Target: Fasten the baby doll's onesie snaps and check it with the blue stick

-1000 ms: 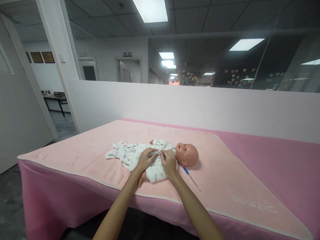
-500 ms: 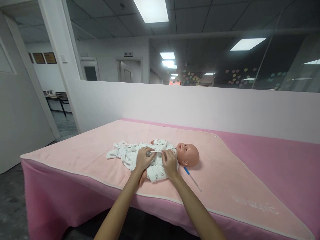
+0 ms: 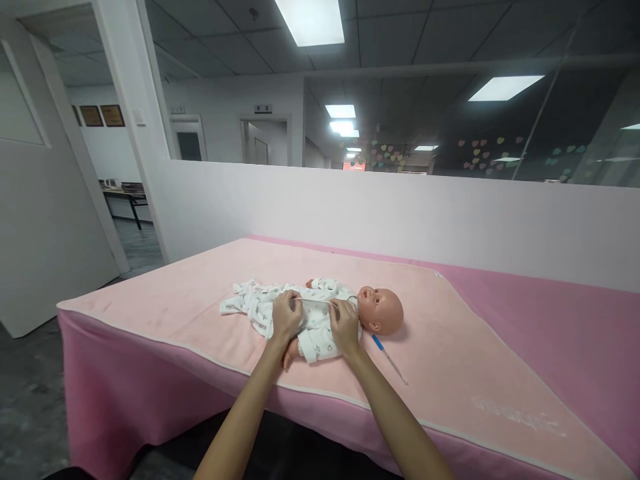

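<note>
A baby doll [image 3: 381,311] lies on its back across the pink blanket, head to the right. It wears a white printed gown [image 3: 317,343]. Above its chest my left hand [image 3: 287,315] is closed in a pinch on one end of a thin white strip [image 3: 315,300], perhaps a tie of the gown. The strip's other end is pinched by my right hand [image 3: 345,325], close to the doll's neck. Between the two hands it runs nearly straight. A slim clear stick with a blue end [image 3: 378,343], like a thermometer, lies below the doll's head.
The light pink blanket [image 3: 450,373] covers a table draped in a darker pink cloth [image 3: 560,317]. Behind it stands a low white wall [image 3: 380,213] with glass above. On the left are a door [image 3: 55,200] and a doorway to another room.
My hands have moved farther apart, the left one away from the right, and a longer stretch of the white strip shows between them. The whole view has shifted slightly.
</note>
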A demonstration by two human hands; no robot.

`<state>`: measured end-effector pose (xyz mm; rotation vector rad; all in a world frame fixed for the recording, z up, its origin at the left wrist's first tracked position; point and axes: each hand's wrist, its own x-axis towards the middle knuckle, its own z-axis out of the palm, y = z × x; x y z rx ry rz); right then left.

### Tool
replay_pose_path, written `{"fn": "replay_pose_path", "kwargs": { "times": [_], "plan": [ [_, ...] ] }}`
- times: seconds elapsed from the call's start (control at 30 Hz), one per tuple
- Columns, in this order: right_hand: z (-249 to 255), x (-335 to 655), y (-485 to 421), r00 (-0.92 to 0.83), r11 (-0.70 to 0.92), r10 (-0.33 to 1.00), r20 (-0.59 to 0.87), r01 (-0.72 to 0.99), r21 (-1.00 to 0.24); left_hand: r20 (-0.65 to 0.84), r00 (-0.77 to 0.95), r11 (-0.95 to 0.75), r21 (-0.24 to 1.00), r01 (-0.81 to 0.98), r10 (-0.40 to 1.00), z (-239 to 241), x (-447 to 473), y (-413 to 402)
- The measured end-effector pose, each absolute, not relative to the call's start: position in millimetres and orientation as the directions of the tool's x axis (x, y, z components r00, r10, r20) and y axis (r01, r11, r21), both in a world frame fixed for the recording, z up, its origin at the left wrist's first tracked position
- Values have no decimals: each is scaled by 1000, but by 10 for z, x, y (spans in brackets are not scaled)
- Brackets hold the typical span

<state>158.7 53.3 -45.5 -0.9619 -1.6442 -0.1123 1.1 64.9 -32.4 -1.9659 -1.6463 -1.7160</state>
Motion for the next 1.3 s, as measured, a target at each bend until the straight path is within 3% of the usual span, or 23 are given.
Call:
{"fn": "replay_pose_path", "kwargs": {
  "times": [0.23, 0.73, 1.0, 1.3],
  "plan": [
    [-477, 1592, 555, 19, 653, 521, 853, 634, -413, 759, -224, -527, 602, 600, 612, -317, 29, 614],
    [-464, 1577, 547, -13, 646, 528, 849, 655, -392, 750, -124, -496, 542, 679, 650, -326, 17, 625],
    [-463, 1579, 539, -23, 636, 543, 839, 663, -394, 688, -141, -488, 629, 605, 711, -357, -2, 618],
    [-464, 1576, 551, -4, 645, 543, 840, 643, -414, 686, -45, -387, 463, 797, 726, -332, 25, 627]
  ]
}}
